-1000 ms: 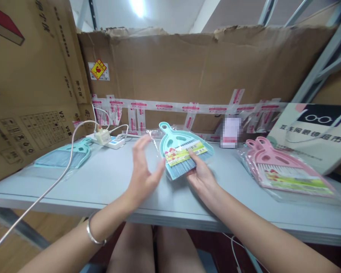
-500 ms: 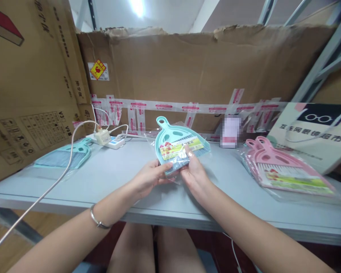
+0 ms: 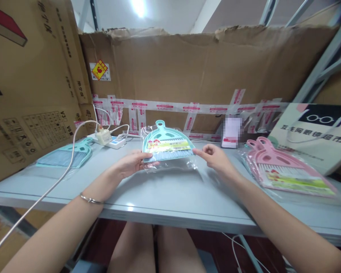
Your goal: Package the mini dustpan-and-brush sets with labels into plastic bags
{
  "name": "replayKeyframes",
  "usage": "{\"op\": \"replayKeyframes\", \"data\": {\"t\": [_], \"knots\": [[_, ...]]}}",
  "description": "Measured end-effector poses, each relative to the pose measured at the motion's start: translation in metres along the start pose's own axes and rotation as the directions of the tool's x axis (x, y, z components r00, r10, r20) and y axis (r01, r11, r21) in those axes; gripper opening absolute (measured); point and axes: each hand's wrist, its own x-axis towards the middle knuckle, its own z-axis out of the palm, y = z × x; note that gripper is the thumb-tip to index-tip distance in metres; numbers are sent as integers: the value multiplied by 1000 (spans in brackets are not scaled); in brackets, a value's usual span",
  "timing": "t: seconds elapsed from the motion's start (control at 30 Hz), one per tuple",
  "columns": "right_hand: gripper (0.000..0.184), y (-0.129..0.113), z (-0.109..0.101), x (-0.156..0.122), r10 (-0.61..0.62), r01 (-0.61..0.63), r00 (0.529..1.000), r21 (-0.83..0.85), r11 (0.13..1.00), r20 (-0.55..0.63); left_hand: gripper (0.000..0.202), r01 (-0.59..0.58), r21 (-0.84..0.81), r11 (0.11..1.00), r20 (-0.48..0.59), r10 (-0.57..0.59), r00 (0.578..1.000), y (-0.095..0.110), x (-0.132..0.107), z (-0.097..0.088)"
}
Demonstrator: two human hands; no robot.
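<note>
A teal mini dustpan and brush set [image 3: 166,142] in a clear plastic bag, with a yellow-green label, is held just above the grey table [image 3: 165,193]. My left hand [image 3: 133,162] grips the bag's lower left corner, thumb on top. My right hand [image 3: 214,157] pinches the bag's right edge with curled fingers. The set lies nearly level, its handle pointing away from me.
Another teal set [image 3: 66,155] lies at the left. A stack of pink sets [image 3: 281,168] in bags lies at the right, beside a printed bag [image 3: 315,132]. A white power strip [image 3: 106,140] with cables sits at the back. Cardboard walls [image 3: 187,68] enclose the table.
The teal set has turned from upright to nearly level. My hands moved apart from its bottom middle to its left and right edges.
</note>
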Motion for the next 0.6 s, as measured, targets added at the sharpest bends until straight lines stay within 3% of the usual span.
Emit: {"op": "replayKeyframes", "data": {"t": [0.03,0.1,0.17,0.23,0.33,0.47,0.6], "knots": [[36,2,-1,2,-26,25,1000,42,999,10,8,6,-7,1000,9,-6,1000,-1,0,1],[50,3,3,3,-28,-8,978,173,985,206,10,18,-14,1000,29,-18,999,-2,0,1],[58,1,9,1,-62,-53,905,257,965,421,11,28,-3,1000,39,-28,999,-2,-2,0],[55,-2,15,-1,-109,-50,854,288,956,508,14,37,19,999,39,-37,999,-1,-4,-1],[43,-1,23,-2,-88,-84,867,319,944,490,20,34,40,999,35,-35,999,-1,-7,-1],[27,8,30,-2,69,-192,929,313,930,365,25,6,55,998,50,-8,999,-4,-8,1],[24,14,35,-5,130,-217,952,314,924,277,29,-17,57,998,-27,19,999,-6,-6,4]]}}
